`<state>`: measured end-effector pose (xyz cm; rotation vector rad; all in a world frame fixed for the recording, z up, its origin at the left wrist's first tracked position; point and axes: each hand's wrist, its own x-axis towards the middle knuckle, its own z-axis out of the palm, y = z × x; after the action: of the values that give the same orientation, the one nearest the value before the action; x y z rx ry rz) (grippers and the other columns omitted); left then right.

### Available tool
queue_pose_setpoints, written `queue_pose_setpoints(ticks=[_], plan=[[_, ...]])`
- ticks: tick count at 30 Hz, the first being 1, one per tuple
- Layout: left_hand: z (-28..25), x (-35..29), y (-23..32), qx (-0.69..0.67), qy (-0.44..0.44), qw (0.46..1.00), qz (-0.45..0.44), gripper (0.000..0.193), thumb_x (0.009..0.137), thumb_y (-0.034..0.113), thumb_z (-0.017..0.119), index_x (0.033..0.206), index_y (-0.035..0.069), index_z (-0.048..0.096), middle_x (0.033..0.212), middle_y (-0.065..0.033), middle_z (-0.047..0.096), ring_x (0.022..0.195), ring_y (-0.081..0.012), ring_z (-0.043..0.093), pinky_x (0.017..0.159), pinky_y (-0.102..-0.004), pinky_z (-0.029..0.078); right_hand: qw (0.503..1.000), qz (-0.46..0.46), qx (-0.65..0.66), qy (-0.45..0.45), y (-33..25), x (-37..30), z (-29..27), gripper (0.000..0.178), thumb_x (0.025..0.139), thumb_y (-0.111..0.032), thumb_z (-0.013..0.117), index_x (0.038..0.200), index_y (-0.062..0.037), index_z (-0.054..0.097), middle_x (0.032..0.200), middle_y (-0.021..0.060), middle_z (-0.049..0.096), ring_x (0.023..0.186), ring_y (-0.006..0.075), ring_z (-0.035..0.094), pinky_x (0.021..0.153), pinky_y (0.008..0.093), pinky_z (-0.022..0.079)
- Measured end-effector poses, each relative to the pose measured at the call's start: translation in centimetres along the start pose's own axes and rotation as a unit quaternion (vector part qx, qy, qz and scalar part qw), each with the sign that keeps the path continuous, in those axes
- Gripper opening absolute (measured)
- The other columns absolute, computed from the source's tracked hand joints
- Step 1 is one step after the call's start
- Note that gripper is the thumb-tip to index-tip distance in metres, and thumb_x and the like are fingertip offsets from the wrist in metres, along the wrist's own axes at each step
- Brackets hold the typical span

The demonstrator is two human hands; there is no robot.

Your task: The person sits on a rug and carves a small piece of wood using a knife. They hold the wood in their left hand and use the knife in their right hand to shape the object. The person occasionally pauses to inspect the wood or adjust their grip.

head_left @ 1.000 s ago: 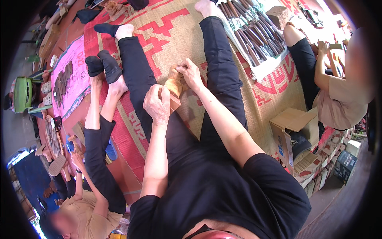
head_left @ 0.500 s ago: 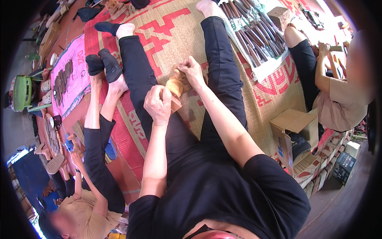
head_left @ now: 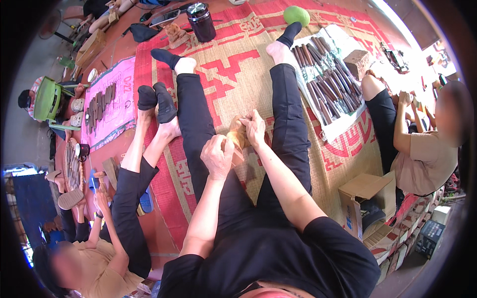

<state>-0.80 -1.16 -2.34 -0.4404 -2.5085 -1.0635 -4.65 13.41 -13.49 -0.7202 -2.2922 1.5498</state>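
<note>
A small carved wooden figure (head_left: pixel 236 130), light orange-brown with a squared base (head_left: pixel 238 158), is held between my legs, above the mat. My left hand (head_left: pixel 217 156) is closed around its lower part and hides some of the base. Close to the upper part, my right hand (head_left: pixel 255 130) has its thumb and fingers pinched together; whatever lies between them is too small to make out. Right of my right foot, several dark-handled carving tools (head_left: pixel 332 82) lie in rows on a pale cloth (head_left: pixel 339 130).
The patterned straw mat (head_left: pixel 248 84) spreads beneath my legs. A dark jar (head_left: pixel 201 26) and a green round fruit (head_left: pixel 296 16) stand at its far side. People in tan shirts sit at left (head_left: pixel 99 268) and right (head_left: pixel 422 164). An open cardboard box (head_left: pixel 366 198) stands near right.
The view has shifted, bringing the dark jar and green fruit into sight. My left hand keeps its grip on the carving, while my right fingers stay pinched near its top.
</note>
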Motion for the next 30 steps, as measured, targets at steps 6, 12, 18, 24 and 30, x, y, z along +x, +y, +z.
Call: queue_pose_setpoints(ticks=[6, 12, 18, 24, 30], plan=[[-0.5, -0.5, 0.6, 0.012, -0.016, 0.999, 0.039, 0.012, 0.080, 0.014, 0.066, 0.075, 0.006, 0.059, 0.072, -0.0088, 0.061, 0.066, -0.0290, 0.061, 0.062, -0.0400, 0.048, 0.949, 0.196, 0.243, 0.049, 3.7, 3.0, 0.9, 0.024, 0.081, -0.015, 0.073, 0.078, -0.0038, 0.052, 0.068, 0.0073, 0.059, 0.065, 0.0181, 0.057, 0.062, 0.0347, 0.046], [0.5, -0.3, -1.6, 0.000, -0.006, 1.000, 0.016, 0.011, 0.083, 0.015, 0.065, 0.077, 0.007, 0.060, 0.074, -0.0091, 0.062, 0.070, -0.0311, 0.062, 0.064, -0.0421, 0.049, 0.949, 0.135, 0.270, -0.086, -0.9, 0.7, -0.6, 0.018, 0.072, -0.011, 0.076, 0.079, -0.0046, 0.060, 0.071, 0.0029, 0.060, 0.067, 0.0135, 0.055, 0.062, 0.0317, 0.046], [0.6, -0.7, -0.7, 0.015, -0.029, 0.999, 0.010, 0.014, 0.088, 0.017, 0.061, 0.081, 0.005, 0.061, 0.077, -0.0114, 0.063, 0.072, -0.0321, 0.062, 0.065, -0.0436, 0.049, 0.999, 0.041, 0.014, 0.015, -0.4, 0.9, 1.6, 0.029, 0.075, -0.026, 0.073, 0.086, -0.0039, 0.058, 0.082, 0.0204, 0.066, 0.084, 0.0388, 0.064, 0.074, 0.0474, 0.048], [0.2, -0.6, 0.7, 0.023, -0.053, 0.997, 0.048, 0.016, 0.090, 0.018, 0.059, 0.083, 0.003, 0.060, 0.079, -0.0127, 0.063, 0.074, -0.0337, 0.062, 0.066, -0.0441, 0.048, 0.950, 0.195, 0.240, 0.034, 0.5, 3.2, 0.7, 0.023, 0.078, -0.014, 0.073, 0.082, -0.0046, 0.053, 0.073, 0.0108, 0.062, 0.074, 0.0223, 0.062, 0.068, 0.0358, 0.048], [0.1, 0.1, 0.1, 0.016, -0.061, 0.998, 0.024, 0.015, 0.089, 0.018, 0.058, 0.082, 0.004, 0.060, 0.079, -0.0111, 0.063, 0.074, -0.0327, 0.062, 0.066, -0.0435, 0.048, 0.982, 0.000, 0.172, -0.076, -0.3, 1.7, -0.1, 0.024, 0.072, -0.015, 0.075, 0.080, -0.0042, 0.055, 0.072, 0.0126, 0.062, 0.071, 0.0286, 0.062, 0.068, 0.0399, 0.048]])
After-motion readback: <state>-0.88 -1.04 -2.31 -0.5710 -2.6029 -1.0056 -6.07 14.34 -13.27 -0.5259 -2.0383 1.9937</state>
